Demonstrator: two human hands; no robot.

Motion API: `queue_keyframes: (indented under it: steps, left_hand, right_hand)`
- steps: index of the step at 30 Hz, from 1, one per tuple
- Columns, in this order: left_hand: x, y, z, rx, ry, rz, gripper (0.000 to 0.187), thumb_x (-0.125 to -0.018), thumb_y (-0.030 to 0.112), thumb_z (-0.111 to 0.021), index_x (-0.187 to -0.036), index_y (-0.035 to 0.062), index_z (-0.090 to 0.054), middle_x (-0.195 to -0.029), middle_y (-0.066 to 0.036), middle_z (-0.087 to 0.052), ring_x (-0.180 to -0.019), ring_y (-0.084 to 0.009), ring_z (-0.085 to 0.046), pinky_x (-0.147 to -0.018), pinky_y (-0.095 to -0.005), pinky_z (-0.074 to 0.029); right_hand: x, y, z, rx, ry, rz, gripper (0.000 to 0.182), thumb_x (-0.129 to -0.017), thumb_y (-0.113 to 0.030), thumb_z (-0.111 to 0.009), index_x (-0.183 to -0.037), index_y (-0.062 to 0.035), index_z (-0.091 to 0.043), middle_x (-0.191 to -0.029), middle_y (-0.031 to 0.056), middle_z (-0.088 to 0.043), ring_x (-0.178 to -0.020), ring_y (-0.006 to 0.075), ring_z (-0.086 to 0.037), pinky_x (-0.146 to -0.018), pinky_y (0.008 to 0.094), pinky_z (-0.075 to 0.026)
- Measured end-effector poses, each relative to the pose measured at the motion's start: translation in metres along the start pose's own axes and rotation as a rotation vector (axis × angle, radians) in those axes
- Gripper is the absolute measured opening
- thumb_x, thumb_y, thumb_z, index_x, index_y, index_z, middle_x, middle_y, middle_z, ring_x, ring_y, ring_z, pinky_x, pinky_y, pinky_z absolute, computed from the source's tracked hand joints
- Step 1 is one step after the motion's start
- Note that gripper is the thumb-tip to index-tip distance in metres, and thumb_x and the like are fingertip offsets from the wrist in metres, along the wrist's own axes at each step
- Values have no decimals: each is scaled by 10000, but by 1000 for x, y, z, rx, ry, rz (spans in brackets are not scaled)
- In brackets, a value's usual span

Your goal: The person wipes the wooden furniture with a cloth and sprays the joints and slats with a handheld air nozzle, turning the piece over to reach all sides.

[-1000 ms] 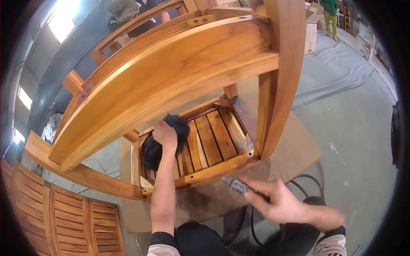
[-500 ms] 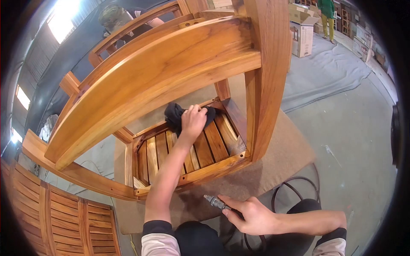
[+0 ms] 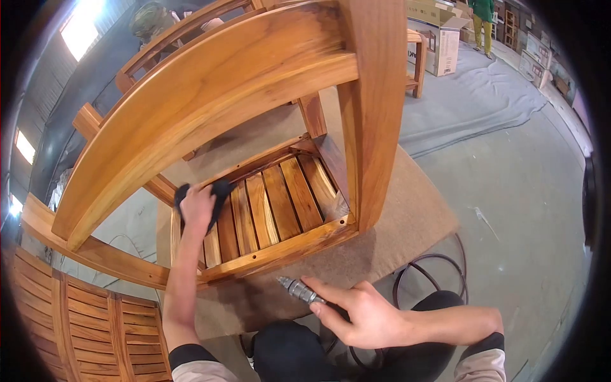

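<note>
A wooden chair frame (image 3: 210, 121) stands tipped over, its slatted seat (image 3: 273, 197) low in front of me. My left hand (image 3: 197, 207) reaches past the curved rail and is closed on a black cloth (image 3: 221, 190). The cloth lies against the left end of the slatted seat. Near my knees, my right hand (image 3: 363, 312) is wrapped round an air hose nozzle (image 3: 299, 290) with a metal tip. That tip points up and left, apart from the chair. My palm hides the nozzle's rear end.
Brown board (image 3: 407, 210) lies under the chair. A dark hose (image 3: 429, 258) loops on the floor at right. Slatted wooden panels (image 3: 89, 325) are at lower left. Cartons (image 3: 439, 48) and a person in green (image 3: 482, 22) are at the back. Another person (image 3: 149, 22) is behind the chair.
My left hand has moved the black cloth leftward and down, from the seat's far side to its left end. My right hand still holds the nozzle. The view has shifted slightly.
</note>
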State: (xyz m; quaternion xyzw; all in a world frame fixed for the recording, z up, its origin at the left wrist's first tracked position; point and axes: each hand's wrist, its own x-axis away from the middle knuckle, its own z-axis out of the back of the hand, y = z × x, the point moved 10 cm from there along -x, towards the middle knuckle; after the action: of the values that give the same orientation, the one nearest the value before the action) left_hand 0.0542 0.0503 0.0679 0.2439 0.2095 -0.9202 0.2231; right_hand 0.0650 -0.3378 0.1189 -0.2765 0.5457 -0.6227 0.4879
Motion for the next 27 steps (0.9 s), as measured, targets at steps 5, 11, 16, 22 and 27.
queue_keyframes:
  steps: [5, 11, 16, 22, 27]
  left_hand:
    - [6, -18, -22, -280, -140, 111, 102, -807, 120, -597, -805, 35, -653, -892, -120, -620, -882, -288, -628, -678, -402, -539]
    - [3, -28, -12, -50, -136, 276, 167, -759, 175, -648, -784, 12, -671, -912, -155, -642, -846, -328, -657, -724, -434, -539]
    - [-13, -14, -19, 90, -181, 399, 229, -758, 241, -651, -809, 20, -685, -909, -175, -670, -858, -363, -666, -751, -457, -540]
    - [-47, 41, -23, 204, 71, 229, 242, -743, 282, -659, -753, 41, -682, -787, -162, -671, -760, -346, -669, -689, -449, -545]
    - [-35, 27, -26, 325, 138, 299, 238, -748, 279, -668, -753, 41, -671, -823, -153, -669, -781, -339, -667, -686, -437, -543]
  right_hand:
    - [14, -14, -5, -39, -53, 79, 427, -915, -120, -572, -1271, 99, -483, -535, 237, -524, -476, 388, -578, -465, 428, -455]
    - [20, -17, -8, -19, -99, 105, 438, -916, -137, -567, -1281, 92, -488, -518, 246, -514, -463, 412, -565, -456, 457, -462]
    - [-4, -4, 19, -20, 62, 73, 406, -909, -128, -560, -1266, 62, -518, -637, 259, -583, -588, 416, -622, -557, 448, -506]
    - [-73, 41, 46, 177, 334, -1, 266, -899, -149, -574, -1092, 17, -650, -769, 275, -624, -722, 394, -661, -645, 424, -503]
    - [-141, 73, 49, 256, 455, -251, 273, -913, -233, -576, -1018, 4, -663, -773, 270, -624, -824, 387, -652, -737, 440, -481]
